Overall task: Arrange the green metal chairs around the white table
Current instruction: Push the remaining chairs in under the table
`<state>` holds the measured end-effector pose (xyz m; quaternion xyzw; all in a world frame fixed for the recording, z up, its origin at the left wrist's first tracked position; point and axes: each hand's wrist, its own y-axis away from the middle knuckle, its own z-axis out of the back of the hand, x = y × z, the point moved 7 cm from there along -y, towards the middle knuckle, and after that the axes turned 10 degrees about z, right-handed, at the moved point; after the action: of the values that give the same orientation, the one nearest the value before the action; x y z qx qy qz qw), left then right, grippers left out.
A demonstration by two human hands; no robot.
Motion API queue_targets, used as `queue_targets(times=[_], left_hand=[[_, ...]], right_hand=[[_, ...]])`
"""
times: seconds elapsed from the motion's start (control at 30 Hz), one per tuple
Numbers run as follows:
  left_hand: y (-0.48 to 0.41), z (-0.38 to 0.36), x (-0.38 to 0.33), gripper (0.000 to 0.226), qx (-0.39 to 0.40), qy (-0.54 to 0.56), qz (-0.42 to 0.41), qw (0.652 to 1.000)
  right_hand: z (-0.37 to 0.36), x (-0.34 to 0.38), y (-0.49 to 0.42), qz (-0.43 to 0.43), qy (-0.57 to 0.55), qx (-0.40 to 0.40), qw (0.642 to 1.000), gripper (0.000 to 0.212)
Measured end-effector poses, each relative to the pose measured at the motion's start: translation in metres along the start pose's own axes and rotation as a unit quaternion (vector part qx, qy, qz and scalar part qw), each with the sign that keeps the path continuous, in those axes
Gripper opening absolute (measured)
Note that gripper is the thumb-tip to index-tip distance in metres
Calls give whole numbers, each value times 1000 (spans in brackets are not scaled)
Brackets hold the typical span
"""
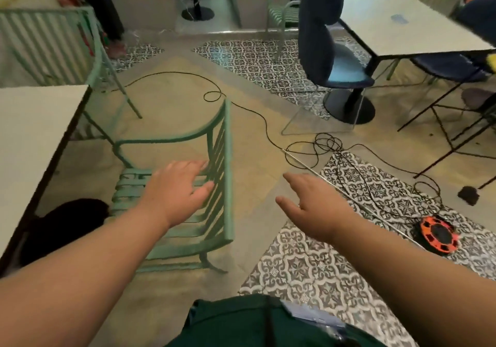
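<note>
A green metal chair [220, 142] stands beside the right edge of the white table [32, 126], its slatted back towards me. My left hand [177, 188] hovers over its seat with fingers spread, fingertips close to the back slats, holding nothing. My right hand [314, 204] is open in the air to the right of the chair, apart from it. A second green chair [56, 43] stands beyond the table's far corner. A third green chair [284, 11] stands further back near the yellow benches.
A black cable [257, 113] snakes across the floor to an orange reel [437, 235] on the right. A dark blue padded chair [327, 40] and another white table [408, 24] stand at back right. Patterned tiles cover parts of the floor.
</note>
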<state>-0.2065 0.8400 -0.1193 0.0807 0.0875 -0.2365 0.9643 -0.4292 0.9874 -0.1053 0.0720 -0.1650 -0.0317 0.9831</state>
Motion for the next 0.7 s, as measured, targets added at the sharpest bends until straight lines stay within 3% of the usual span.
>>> queue_targets(times=[0.3,0.7], left_hand=[[-12,-15,-21,86,-25,38,189,981],[-62,-22,14,76,-37,37,329,943]], right_hand=[[42,-68,-91,141,52,67,986,69],[33,-58,-244,298,113,124,940,70]])
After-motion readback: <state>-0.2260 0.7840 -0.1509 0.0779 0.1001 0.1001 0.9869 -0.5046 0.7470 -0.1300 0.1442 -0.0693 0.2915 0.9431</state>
